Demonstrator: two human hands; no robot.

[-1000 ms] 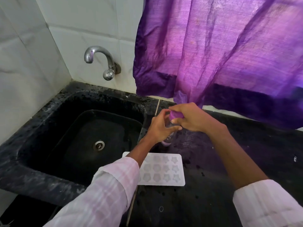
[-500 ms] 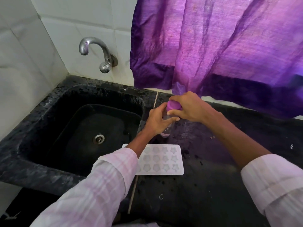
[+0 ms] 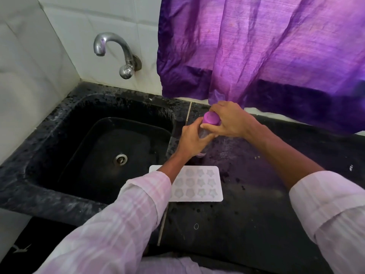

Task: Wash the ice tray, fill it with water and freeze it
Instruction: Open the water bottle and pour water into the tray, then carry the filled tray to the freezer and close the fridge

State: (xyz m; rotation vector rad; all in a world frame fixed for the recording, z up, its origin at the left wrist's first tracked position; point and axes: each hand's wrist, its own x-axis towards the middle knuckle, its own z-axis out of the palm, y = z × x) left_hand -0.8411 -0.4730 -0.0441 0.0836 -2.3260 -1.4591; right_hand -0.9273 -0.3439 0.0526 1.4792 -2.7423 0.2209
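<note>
1. Gripping the body of a small clear bottle [image 3: 204, 133] with the left hand [image 3: 192, 139], fingers curled round it.
2. Clasping the bottle's purple cap [image 3: 211, 118] from above with the right hand [image 3: 233, 121], thumb and fingers closed on it.
3. Holding that bottle upright, base at or just above the black table [image 3: 256, 214]; cannot tell whether touching.
4. Leaving the ice tray [image 3: 199, 184] flat on the table, near the bottle on the person's side, untouched by either hand, its left end reaching the rim of the sink [image 3: 59, 123].
5. In the tray, rows of small star-shaped and rounded cells, the left part hidden under the pink checked sleeve [image 3: 138, 204] of the left arm.
6. Left of the table, the deep black sink with a steel drain [image 3: 120, 159] in its floor.
7. Above the sink's back edge, a curved steel tap [image 3: 116, 50] on the white tiled wall.
8. Behind both hands, a purple curtain [image 3: 256, 46] hanging down to just above the table.
</note>
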